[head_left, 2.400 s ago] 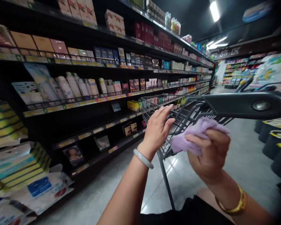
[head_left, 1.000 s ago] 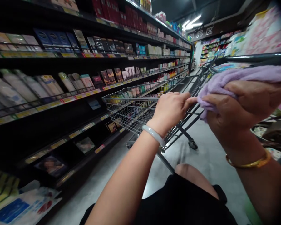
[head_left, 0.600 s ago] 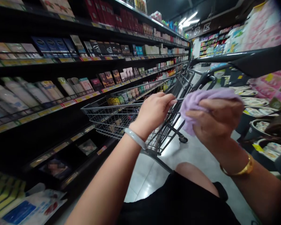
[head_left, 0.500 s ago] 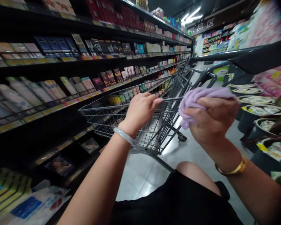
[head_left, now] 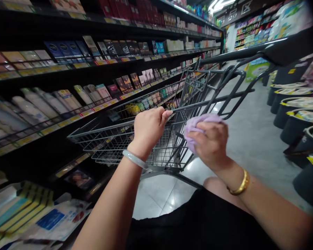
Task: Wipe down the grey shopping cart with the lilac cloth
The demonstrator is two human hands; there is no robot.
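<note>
1. a shop aisle with a grey tiled floor [head_left: 250, 139]; dark shelves [head_left: 67, 69] of boxes and bottles run along the 9 o'clock side, and black tubs [head_left: 292, 114] stand at 3 o'clock.
2. a wire cart [head_left: 120, 135] sits at 12 o'clock from the person, its dark handle [head_left: 284, 48] crossing the top right.
3. the cloth [head_left: 198, 123] is lilac, soft and bunched into a wad.
4. the right hand [head_left: 211, 146] is clenched round the cloth, which bulges out above the fingers [head_left: 202, 133] at their 12 o'clock; it seems to press against the cart's rear bars, though the contact is hidden.
5. the left hand [head_left: 148, 128] is closed in a grasp on the cart's rim rod, just at 9 o'clock of the cloth and not touching it.
6. sponge packs [head_left: 23, 215] lie at 7 o'clock.
</note>
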